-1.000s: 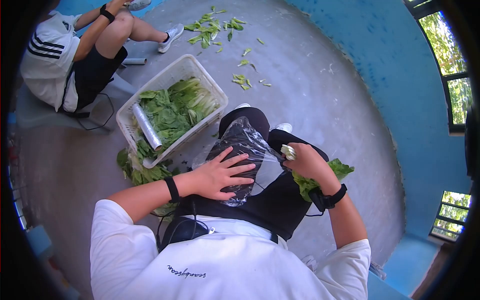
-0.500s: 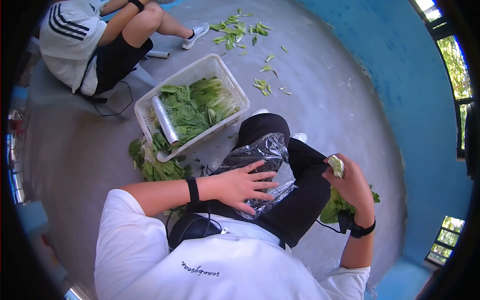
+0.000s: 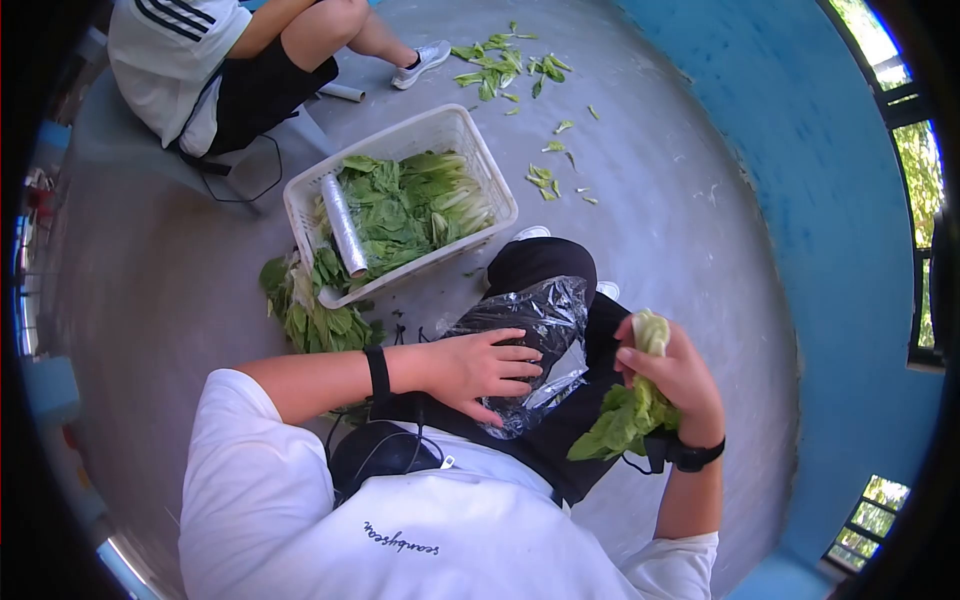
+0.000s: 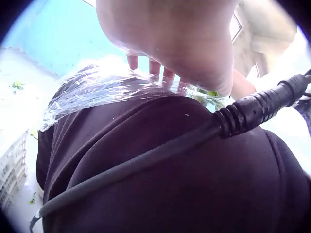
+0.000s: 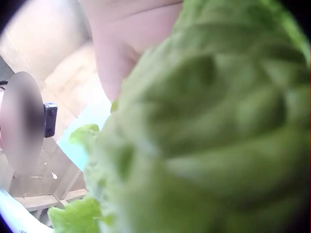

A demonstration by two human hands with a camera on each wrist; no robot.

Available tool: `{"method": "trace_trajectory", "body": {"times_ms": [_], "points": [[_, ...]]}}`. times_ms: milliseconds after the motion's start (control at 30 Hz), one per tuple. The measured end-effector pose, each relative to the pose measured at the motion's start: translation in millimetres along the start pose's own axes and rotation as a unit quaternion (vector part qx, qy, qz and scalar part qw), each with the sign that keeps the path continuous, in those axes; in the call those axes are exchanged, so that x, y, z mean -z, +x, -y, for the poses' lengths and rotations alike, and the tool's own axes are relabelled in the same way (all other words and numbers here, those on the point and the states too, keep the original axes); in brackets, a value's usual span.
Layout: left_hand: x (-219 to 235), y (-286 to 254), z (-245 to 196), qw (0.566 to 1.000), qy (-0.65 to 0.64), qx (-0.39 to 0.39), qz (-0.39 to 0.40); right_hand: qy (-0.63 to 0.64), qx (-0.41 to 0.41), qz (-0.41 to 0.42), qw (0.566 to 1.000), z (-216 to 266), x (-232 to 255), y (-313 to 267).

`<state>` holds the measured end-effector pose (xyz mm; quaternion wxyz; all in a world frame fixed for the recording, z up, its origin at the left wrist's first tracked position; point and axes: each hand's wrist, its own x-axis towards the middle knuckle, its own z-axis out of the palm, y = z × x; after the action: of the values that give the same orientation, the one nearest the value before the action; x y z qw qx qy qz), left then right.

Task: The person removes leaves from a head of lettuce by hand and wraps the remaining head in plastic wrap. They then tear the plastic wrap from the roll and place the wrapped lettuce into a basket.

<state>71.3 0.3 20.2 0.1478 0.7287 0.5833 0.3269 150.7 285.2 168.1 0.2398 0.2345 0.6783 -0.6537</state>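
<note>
Across the head view, a grey floor (image 3: 680, 220) is spreading beneath everything, and a blue wall (image 3: 780, 130) is rising along the right side. Toward the upper left, another person (image 3: 240, 80) is sitting in a white top and black shorts. Nearer the middle, a white basket (image 3: 493, 165) is standing on the floor, holding leafy greens (image 3: 400, 205); just beside its lower left corner, a heap of greens (image 3: 315, 315) is lying on the floor. Black trousers (image 3: 540, 258) are covering the wearer's lap, where a sheet of clear film (image 3: 545, 310) is lying crumpled and shining. The left hand (image 3: 475, 370) is resting on that film, its fingers spreading apart. Beside the lap, the right hand (image 3: 690, 375) is gripping a leafy vegetable (image 3: 640, 400) between thumb and fingers, the pale stem end pointing upward and the green leaves hanging below. A shiny roll (image 3: 345, 225) is lying on the basket's greens, along one side. Smallest of all, loose leaves (image 3: 495, 70) are lying scattered over the floor beyond the basket.
</note>
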Motion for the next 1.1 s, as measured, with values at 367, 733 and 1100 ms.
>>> {"method": "trace_trajectory", "body": {"times_ms": [367,733,1100], "points": [[2.4,-0.7,40.5,0.860,-0.137,0.440,-0.220,-0.040,0.035,0.047,0.997,-20.3,-41.1,73.8],[19.1,-1.3,58.0,0.787,-0.429,0.436,-0.074,-0.145,0.094,-0.006,0.985,-41.0,-59.3,99.9],[31.7,8.9,41.3,0.715,-0.563,0.409,-0.065,-0.106,0.076,-0.027,0.991,-39.5,-68.2,102.7]]}}
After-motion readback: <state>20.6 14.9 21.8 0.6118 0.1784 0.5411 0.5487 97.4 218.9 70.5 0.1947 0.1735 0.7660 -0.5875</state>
